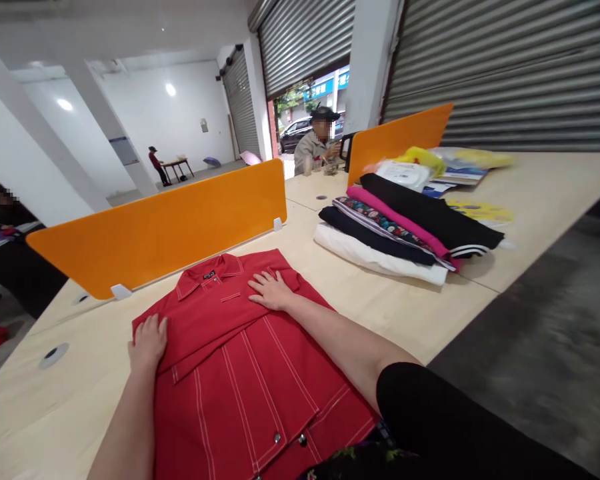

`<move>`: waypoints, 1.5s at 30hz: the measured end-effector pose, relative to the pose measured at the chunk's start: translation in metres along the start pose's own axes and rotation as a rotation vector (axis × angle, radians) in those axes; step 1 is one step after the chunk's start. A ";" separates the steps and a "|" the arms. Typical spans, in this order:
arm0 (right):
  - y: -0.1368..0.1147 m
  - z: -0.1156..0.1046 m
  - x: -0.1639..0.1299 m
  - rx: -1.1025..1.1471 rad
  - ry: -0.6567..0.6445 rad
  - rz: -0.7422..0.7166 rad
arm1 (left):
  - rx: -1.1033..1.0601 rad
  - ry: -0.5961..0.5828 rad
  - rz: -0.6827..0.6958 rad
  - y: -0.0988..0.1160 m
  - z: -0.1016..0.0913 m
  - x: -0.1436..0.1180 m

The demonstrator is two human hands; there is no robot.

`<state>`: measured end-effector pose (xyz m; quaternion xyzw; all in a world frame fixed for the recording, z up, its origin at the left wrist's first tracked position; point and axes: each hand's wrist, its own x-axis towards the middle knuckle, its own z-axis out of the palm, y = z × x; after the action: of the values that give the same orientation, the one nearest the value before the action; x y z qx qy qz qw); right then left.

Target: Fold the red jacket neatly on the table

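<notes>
Pressing flat: left hand [148,341] lies palm down, fingers spread, on the near-left edge of the red jacket [240,373], over the folded-in sleeve; it grips nothing. Right hand [271,291] also open and flat, fingers wide, on the upper right part near the collar [211,270], holding nothing. Jacket is spread on the light wooden table [380,307], collar away from the person, hem and metal buttons toward the body, white stitch lines running lengthwise. Both hands are on top of the cloth, touching it, one at each side.

Judged step: smoothing and folding the jacket, sides partly tucked in. Next move likely calls for pinching an edge and carrying it across without dragging the layers underneath.

Further out: orange divider [165,223] just behind the collar; stack of folded clothes [405,233] well apart to the right; a seated person [317,143] at the far end.
</notes>
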<state>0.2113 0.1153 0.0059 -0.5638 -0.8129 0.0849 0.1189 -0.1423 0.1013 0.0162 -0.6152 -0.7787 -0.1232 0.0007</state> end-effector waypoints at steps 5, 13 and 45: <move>0.001 0.001 0.001 0.005 0.017 -0.021 | -0.015 0.117 0.019 -0.005 0.001 0.009; 0.003 -0.005 0.001 0.039 0.107 -0.129 | -0.003 0.096 0.021 -0.011 0.003 0.017; 0.008 -0.004 0.005 0.017 0.046 0.014 | 0.240 0.221 0.310 0.003 0.008 0.003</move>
<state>0.2184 0.1232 0.0081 -0.5702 -0.8052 0.0800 0.1417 -0.1391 0.1062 0.0094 -0.7059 -0.6790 -0.0945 0.1781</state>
